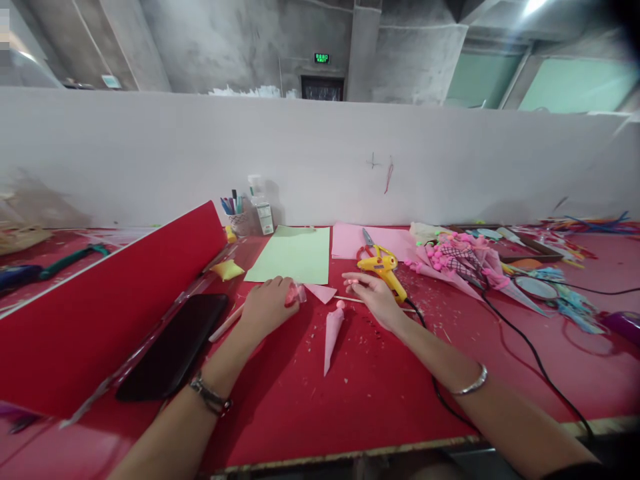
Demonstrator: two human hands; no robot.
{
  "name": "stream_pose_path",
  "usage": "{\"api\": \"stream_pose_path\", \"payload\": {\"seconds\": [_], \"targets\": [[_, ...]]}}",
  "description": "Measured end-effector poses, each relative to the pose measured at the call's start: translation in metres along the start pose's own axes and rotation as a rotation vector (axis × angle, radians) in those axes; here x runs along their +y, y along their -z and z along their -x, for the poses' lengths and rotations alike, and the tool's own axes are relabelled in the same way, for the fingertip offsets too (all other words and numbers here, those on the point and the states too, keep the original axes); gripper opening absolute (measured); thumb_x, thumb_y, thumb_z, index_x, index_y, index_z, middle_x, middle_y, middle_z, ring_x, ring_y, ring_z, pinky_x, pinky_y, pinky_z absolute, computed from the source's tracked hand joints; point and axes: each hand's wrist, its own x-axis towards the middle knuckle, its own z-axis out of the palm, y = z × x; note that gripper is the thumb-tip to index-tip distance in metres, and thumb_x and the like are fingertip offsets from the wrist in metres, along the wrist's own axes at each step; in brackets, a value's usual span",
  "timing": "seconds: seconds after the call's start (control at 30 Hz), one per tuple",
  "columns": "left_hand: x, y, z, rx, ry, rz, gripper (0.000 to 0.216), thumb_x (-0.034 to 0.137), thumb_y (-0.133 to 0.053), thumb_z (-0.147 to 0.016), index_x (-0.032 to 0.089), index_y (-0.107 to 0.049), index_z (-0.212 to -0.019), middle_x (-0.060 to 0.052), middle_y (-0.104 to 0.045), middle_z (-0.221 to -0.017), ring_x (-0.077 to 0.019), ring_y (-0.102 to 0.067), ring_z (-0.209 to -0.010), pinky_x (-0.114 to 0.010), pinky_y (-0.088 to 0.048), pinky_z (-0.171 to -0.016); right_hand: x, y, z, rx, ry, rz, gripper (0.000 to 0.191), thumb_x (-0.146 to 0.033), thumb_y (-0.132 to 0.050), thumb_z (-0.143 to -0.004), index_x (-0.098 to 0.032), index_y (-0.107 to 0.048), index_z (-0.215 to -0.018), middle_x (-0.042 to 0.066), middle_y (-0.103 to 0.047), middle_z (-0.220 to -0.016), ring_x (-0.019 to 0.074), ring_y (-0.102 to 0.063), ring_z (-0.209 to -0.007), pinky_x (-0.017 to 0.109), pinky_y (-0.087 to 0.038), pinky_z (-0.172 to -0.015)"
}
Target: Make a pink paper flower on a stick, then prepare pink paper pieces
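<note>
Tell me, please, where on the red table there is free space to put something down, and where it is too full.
The widest bare patch of the red table lies at the near edge, between the two forearms, below the pink paper cone. Only small scraps are there. The right side around the pink bouquet and black cable is crowded. The black phone fills the left.
</note>
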Motion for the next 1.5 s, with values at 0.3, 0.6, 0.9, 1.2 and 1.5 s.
{"api": "stream_pose_path", "payload": {"seconds": [0.3,0.6,0.9,1.2,1.5], "targets": [[0.033,0.012,0.006,0.127,-0.155,0.197,0.026,0.035,-0.038,-0.079,0.019,-0.05,-0.097,-0.006,-0.056,-0.095,-0.0218,-0.049,-0.092,-0.032,-0.037,-0.077,-0.001,0.003,-0.001,-0.074,-0.081,-0.014,0.021,-0.03,-0.058,-0.069,-0.015,-0.063,-0.084,0.003,-0.064,-0.077,0.0143,-0.06,-0.073,0.03,-0.048,-0.074],[0.073,0.001,0.026,-0.104,-0.046,0.301,0.062,0.054,-0.049,-0.065,0.016,-0.035,-0.112,-0.008,-0.059,-0.081,-0.0277,-0.058,-0.075,-0.03,-0.039,-0.053,-0.007,0.009,-0.004,0.012,0.179,0.458,0.018,-0.032,-0.052,-0.074,-0.016,-0.06,-0.074,0.0,-0.059,-0.063,0.0115,-0.054,-0.056,0.024,-0.045,-0.056],[0.066,-0.002,0.022,-0.201,-0.048,0.317,0.038,0.041,-0.049,-0.069,0.016,-0.047,-0.097,-0.01,-0.059,-0.088,-0.0275,-0.058,-0.076,-0.031,-0.04,-0.057,0.005,0.012,-0.009,0.018,0.188,0.316,0.028,-0.034,-0.043,-0.081,-0.015,-0.055,-0.096,0.005,-0.061,-0.079,0.0144,-0.061,-0.07,0.029,-0.048,-0.069],[0.059,-0.006,0.018,-0.084,-0.06,0.558,0.022,0.022,-0.049,-0.068,0.016,-0.049,-0.09,-0.006,-0.058,-0.084,-0.0192,-0.055,-0.073,-0.027,-0.04,-0.061,-0.007,0.008,-0.001,0.007,0.199,0.467,0.032,-0.04,-0.038,-0.083,-0.017,-0.048,-0.062,-0.004,-0.048,-0.048,0.0066,-0.043,-0.037,0.019,-0.035,-0.039],[0.059,-0.007,0.015,0.043,-0.022,0.859,0.026,0.024,-0.046,-0.072,0.016,-0.048,-0.097,-0.005,-0.057,-0.095,-0.0174,-0.053,-0.083,-0.029,-0.042,-0.073,-0.006,0.01,-0.004,-0.002,0.277,0.545,0.023,-0.03,-0.042,-0.081,-0.016,-0.059,-0.089,0.002,-0.06,-0.066,0.0128,-0.058,-0.06,0.024,-0.045,-0.059]]}}
